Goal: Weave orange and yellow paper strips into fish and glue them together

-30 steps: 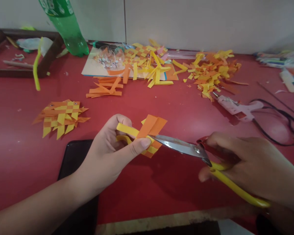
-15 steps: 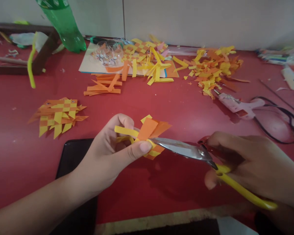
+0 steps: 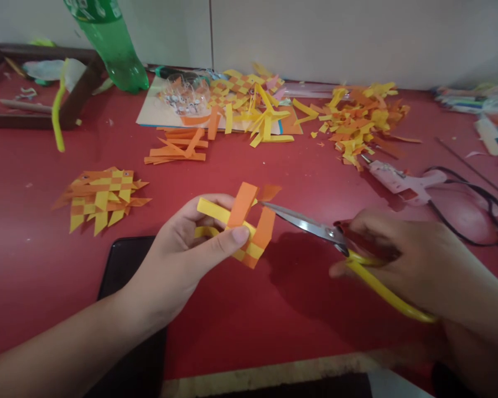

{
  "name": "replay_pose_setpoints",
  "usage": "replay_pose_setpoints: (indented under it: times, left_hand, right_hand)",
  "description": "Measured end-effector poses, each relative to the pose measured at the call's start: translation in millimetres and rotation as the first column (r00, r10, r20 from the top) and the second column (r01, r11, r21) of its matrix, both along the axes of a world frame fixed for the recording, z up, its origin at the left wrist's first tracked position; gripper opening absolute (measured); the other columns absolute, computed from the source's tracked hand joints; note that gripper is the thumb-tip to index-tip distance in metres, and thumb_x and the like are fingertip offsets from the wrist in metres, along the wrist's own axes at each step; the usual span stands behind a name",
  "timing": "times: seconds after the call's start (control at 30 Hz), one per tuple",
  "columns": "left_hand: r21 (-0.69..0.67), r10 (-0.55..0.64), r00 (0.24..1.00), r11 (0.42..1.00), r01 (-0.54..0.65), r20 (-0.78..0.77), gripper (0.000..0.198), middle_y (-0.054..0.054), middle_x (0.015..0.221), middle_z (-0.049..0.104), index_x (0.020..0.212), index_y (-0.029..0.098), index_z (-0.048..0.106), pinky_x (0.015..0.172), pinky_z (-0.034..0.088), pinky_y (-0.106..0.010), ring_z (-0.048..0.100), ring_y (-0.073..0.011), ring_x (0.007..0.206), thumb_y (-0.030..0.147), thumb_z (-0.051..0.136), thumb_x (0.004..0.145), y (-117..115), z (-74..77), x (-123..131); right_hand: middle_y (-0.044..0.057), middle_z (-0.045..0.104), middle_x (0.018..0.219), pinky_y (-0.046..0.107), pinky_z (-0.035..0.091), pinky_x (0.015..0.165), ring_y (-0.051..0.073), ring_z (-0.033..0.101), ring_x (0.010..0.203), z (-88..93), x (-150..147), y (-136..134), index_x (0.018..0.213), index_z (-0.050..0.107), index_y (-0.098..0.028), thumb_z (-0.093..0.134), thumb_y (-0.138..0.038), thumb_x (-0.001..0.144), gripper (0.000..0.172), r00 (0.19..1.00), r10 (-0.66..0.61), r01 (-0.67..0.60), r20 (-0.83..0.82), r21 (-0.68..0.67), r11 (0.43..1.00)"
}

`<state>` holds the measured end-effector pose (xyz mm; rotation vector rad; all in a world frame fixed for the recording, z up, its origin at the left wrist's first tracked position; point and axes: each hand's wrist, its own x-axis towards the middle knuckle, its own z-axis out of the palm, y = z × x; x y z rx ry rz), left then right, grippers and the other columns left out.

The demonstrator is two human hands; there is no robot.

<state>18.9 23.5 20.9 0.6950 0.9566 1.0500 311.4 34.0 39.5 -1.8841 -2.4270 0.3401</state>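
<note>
Pinched between the thumb and fingers of my left hand (image 3: 191,249) is a woven paper piece (image 3: 252,251) of orange and yellow strips. Loose strip ends stick out of it to the left and upward. My right hand (image 3: 406,265) grips scissors (image 3: 311,224) with yellow handles, their blades nearly closed and pointing left. The blade tips are beside the upper right of the woven piece. A small orange paper scrap (image 3: 269,192) shows just above the tips; whether it is detached I cannot tell.
Finished woven paper fish (image 3: 103,193) lie at the left, above a black phone (image 3: 124,262). Orange strips (image 3: 182,146), a heap of paper scraps (image 3: 361,119) and a pink glue gun (image 3: 402,179) with its cord lie farther back. A green bottle (image 3: 116,55) stands beside a brown tray (image 3: 78,99).
The scissors have moved away from my left thumb, up and slightly left, and their blades have closed more. The orange strips on the woven piece now stand apart, with a scrap above.
</note>
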Motion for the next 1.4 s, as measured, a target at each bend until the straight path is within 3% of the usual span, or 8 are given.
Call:
replay_pose_setpoints:
  times: [0.23,0.4,0.6,0.8,0.9,1.1,1.27,1.4]
  left_hand:
    - [-0.025,0.042,0.999,0.999,-0.041,0.03,0.023,0.007,0.078,0.074,0.092,0.027,0.067,0.07,0.057,-0.013,0.07,-0.0059,0.07,0.014,0.081,0.079,2.5,-5.2,1.2]
    - [-0.066,0.091,0.996,0.994,-0.089,0.019,0.029,0.006,0.082,0.073,0.094,0.024,0.065,0.067,0.059,-0.016,0.07,-0.0081,0.072,0.012,0.083,0.075,4.0,-3.8,3.6]
    - [-0.153,0.123,0.992,0.981,-0.121,0.0,0.026,0.005,0.073,0.069,0.095,0.023,0.073,0.062,0.056,-0.012,0.067,-0.0063,0.067,0.02,0.086,0.073,6.2,-2.6,4.6]
    - [-0.082,0.037,0.999,0.996,-0.04,-0.034,0.059,0.003,0.09,0.071,0.125,0.037,0.067,0.07,0.057,-0.014,0.067,-0.0069,0.077,0.018,0.087,0.072,3.7,-7.2,0.8]
    - [-0.093,0.005,1.0,0.996,-0.007,-0.024,0.068,0.005,0.087,0.068,0.131,0.041,0.062,0.067,0.06,-0.018,0.066,-0.0077,0.071,0.017,0.086,0.073,2.9,-8.8,-0.4]
    - [-0.121,-0.059,0.998,0.991,0.057,-0.018,0.058,0.003,0.08,0.068,0.124,0.031,0.067,0.063,0.062,-0.025,0.072,-0.0141,0.069,0.023,0.088,0.07,3.2,-6.7,-1.3]
    - [-0.108,-0.028,0.999,0.994,0.026,-0.022,0.027,0.003,0.075,0.068,0.088,0.019,0.072,0.055,0.056,-0.016,0.068,-0.0097,0.064,0.027,0.088,0.069,5.5,-7.3,-0.9]
    - [-0.071,0.009,0.999,0.997,-0.012,-0.041,0.029,0.004,0.073,0.067,0.076,0.017,0.064,0.064,0.059,-0.019,0.066,-0.0086,0.067,0.025,0.09,0.066,6.5,-8.5,-0.7]
  right_hand:
    - [0.008,0.071,0.076,0.033,0.039,0.052,0.029,0.067,0.063,-14.9,4.9,3.9,0.099,0.058,-0.022,0.052,-0.071,0.08,0.053,0.984,0.055,-0.09,0.169,0.21,0.974]
    - [0.004,0.067,0.066,0.031,0.036,0.049,0.023,0.061,0.053,-14.3,4.9,9.6,0.09,0.058,-0.022,0.05,-0.077,0.078,0.057,0.992,0.023,-0.057,0.121,0.289,0.956]
    - [0.0,0.056,0.054,0.029,0.036,0.045,0.017,0.05,0.046,-12.4,4.2,16.4,0.076,0.054,-0.024,0.057,-0.085,0.066,0.062,0.991,-0.105,0.123,-0.085,0.254,0.959]
    - [-0.002,0.05,0.051,0.028,0.035,0.045,0.014,0.045,0.044,-16.8,4.9,16.6,0.073,0.051,-0.024,0.058,-0.086,0.066,0.063,0.98,-0.145,0.18,-0.136,0.302,0.936]
    - [-0.001,0.055,0.054,0.028,0.037,0.047,0.013,0.048,0.046,-16.4,3.0,16.2,0.073,0.053,-0.023,0.056,-0.085,0.069,0.063,0.976,-0.145,0.194,-0.16,0.355,0.915]
    - [0.001,0.059,0.058,0.028,0.039,0.048,0.014,0.05,0.048,-17.8,2.2,17.6,0.073,0.055,-0.021,0.054,-0.086,0.069,0.065,0.966,-0.159,0.229,-0.201,0.395,0.89]
    - [0.003,0.061,0.06,0.03,0.039,0.05,0.017,0.054,0.05,-28.4,3.8,23.9,0.074,0.054,-0.023,0.056,-0.085,0.068,0.063,0.967,-0.137,0.206,-0.215,0.345,0.916]
    - [0.004,0.063,0.063,0.031,0.04,0.052,0.018,0.056,0.053,-34.5,3.2,28.4,0.075,0.054,-0.023,0.059,-0.082,0.068,0.059,0.96,-0.136,0.202,-0.244,0.266,0.943]
